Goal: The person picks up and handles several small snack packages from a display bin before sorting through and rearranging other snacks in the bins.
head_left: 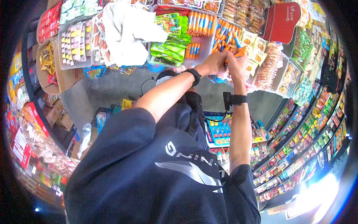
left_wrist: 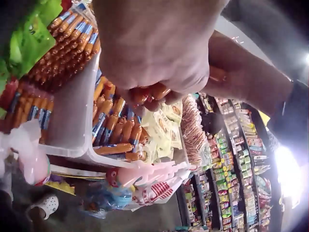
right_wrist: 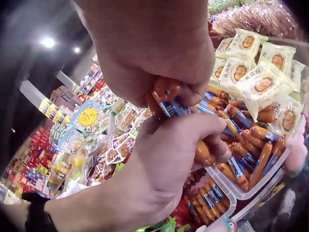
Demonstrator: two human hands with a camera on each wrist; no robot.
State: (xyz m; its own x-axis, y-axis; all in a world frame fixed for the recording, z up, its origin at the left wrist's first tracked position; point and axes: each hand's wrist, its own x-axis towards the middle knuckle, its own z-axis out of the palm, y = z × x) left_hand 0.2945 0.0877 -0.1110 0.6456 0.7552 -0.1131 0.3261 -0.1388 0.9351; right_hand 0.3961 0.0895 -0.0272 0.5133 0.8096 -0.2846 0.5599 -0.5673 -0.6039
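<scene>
Head view gives most room to the person's dark T-shirt (head_left: 141, 175), with packed shelves (head_left: 309, 138) curving along the right. A crumpled white cloth (head_left: 125, 33) lies over trays at the left of the display. Further right stands a clear plastic tub (left_wrist: 91, 148), below both hands. The left hand (head_left: 216, 63) has its fingers curled round blue-labelled held sausages (right_wrist: 166, 90); the right hand (head_left: 236, 67), close beside it, is clamped on sausages too, orange ends poking out from both grips. Whether they form one bundle, I cannot tell. Green snack packets (head_left: 175, 48) fill part of the neighbouring tub (left_wrist: 72, 121), alongside neat rows of sausages (left_wrist: 77, 36). Cream-wrapped egg-yolk pastries (right_wrist: 263, 84) share the clear plastic tub, some lying on its loose sausages (right_wrist: 260, 164).
</scene>
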